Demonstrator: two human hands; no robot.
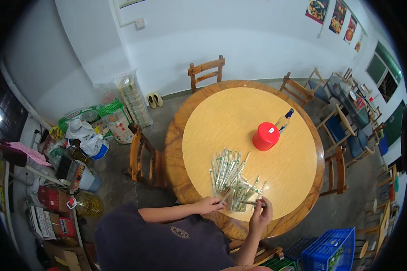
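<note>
A heap of slim, clear-wrapped packets with green marks, which look like wrapped chopsticks, lies on the round table. Close to the table's near edge, more packets stand or lean in a small see-through container. My left hand is left of this container, its fingers closed around a wrapped packet. To the container's right, my right hand pinches another wrapped packet, which points toward the container. Some packet ends are hidden by the fingers.
Farther back on the table stand a red round tub and a bottle with a dark blue cap. Wooden chairs surround the table. Bags and oil jugs crowd the left floor; a blue crate sits at lower right.
</note>
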